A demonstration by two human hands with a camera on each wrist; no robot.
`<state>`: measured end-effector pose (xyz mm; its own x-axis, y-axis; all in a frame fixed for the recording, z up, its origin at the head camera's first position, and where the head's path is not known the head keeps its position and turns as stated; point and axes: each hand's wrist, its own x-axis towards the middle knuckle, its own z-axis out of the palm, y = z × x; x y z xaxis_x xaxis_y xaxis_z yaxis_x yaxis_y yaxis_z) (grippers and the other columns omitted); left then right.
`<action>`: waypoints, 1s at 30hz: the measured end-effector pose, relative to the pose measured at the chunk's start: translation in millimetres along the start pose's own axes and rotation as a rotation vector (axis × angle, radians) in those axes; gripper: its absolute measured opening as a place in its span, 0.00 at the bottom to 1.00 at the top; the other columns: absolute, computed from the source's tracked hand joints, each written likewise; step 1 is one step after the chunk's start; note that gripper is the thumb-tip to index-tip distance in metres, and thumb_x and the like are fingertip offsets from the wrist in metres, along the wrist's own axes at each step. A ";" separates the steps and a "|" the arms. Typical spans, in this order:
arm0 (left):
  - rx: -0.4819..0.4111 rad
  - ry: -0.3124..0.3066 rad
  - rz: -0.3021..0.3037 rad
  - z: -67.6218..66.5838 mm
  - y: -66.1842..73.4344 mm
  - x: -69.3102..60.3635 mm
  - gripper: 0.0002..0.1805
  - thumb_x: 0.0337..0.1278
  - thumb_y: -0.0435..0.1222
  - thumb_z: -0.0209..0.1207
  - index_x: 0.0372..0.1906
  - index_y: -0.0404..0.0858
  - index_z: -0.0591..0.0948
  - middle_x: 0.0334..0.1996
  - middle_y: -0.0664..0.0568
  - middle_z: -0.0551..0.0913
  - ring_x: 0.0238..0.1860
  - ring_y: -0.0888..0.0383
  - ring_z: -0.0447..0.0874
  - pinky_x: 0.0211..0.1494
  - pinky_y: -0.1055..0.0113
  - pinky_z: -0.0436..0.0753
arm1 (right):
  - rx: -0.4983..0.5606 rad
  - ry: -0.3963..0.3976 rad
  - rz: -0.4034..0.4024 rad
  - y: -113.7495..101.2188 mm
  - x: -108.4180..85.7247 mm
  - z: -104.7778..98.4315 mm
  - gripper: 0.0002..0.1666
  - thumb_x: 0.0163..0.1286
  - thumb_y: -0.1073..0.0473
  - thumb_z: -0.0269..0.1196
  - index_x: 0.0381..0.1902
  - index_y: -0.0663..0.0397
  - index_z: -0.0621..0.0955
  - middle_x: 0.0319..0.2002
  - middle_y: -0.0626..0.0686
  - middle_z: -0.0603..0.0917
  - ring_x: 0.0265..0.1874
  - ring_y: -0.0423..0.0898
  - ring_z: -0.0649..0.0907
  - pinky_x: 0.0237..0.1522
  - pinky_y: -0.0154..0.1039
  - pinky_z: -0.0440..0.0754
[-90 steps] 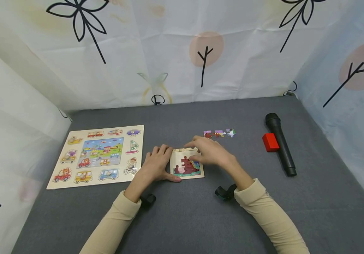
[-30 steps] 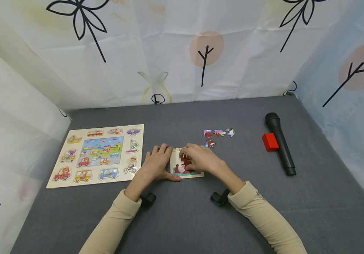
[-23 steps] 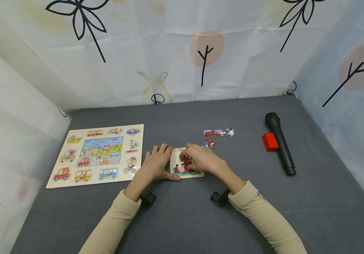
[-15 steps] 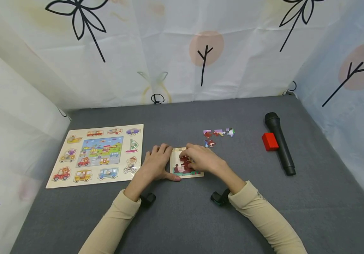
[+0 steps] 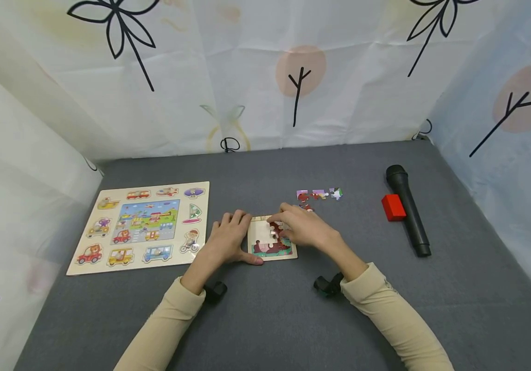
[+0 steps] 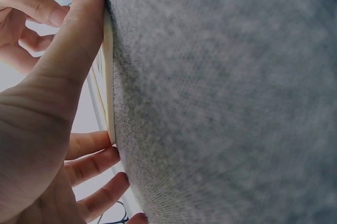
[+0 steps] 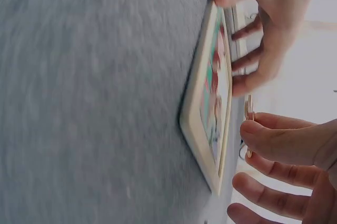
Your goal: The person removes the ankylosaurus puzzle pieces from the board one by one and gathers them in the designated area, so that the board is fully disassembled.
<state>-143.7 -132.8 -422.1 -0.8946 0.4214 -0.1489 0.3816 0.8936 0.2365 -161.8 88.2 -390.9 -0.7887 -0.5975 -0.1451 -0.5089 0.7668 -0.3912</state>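
A small square wooden jigsaw board [image 5: 259,233] lies mid-table with dark red and green pieces along its bottom and right; bare pale wood shows at its upper left. My left hand [image 5: 228,239] holds the board at its left side, thumb on the near edge, fingers at the far side. My right hand [image 5: 309,226] is over the board's right part. In the right wrist view its thumb and index finger pinch a thin jigsaw piece [image 7: 249,109], raised off the board and seen edge-on. Behind that hand lie several loose jigsaw pieces [image 5: 319,194], one partly hidden.
To the left lies a large wooden vehicle puzzle board [image 5: 149,221], close to my left hand. A black microphone [image 5: 409,214] lies at the right with a red block [image 5: 393,207] against it. Printed white cloth [image 5: 256,103] hangs behind the grey table [image 5: 265,319].
My right hand, which was working low on the board, has lifted a jigsaw piece out and shifted slightly right. More bare wood shows in the board's middle. My left hand has stayed put.
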 end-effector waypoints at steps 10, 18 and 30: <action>-0.003 -0.009 -0.012 1.1 -1.1 0.1 0.60 0.34 0.66 0.77 0.72 0.39 0.68 0.67 0.42 0.70 0.66 0.38 0.68 0.61 0.39 0.73 | 0.014 0.055 0.025 26.2 -13.1 -13.3 0.24 0.67 0.65 0.70 0.61 0.50 0.84 0.42 0.53 0.80 0.34 0.45 0.75 0.29 0.34 0.68; -0.004 -0.006 -0.006 0.8 -1.0 0.7 0.60 0.34 0.66 0.77 0.72 0.38 0.68 0.68 0.42 0.70 0.67 0.38 0.68 0.61 0.39 0.73 | 0.007 0.054 0.104 51.1 -22.0 -23.9 0.24 0.69 0.67 0.67 0.63 0.52 0.83 0.62 0.63 0.80 0.60 0.60 0.80 0.56 0.61 0.80; -0.015 0.001 -0.004 5.0 -2.7 0.9 0.61 0.33 0.66 0.77 0.73 0.39 0.68 0.68 0.42 0.70 0.67 0.38 0.68 0.62 0.39 0.72 | 0.005 0.049 0.180 88.0 -28.7 -27.4 0.25 0.69 0.70 0.65 0.63 0.53 0.83 0.53 0.64 0.81 0.48 0.58 0.80 0.48 0.56 0.80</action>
<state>-144.4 -134.1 -427.6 -0.8964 0.4175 -0.1490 0.3742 0.8929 0.2503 -193.4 179.3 -396.2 -0.8828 -0.4383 -0.1689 -0.3563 0.8592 -0.3671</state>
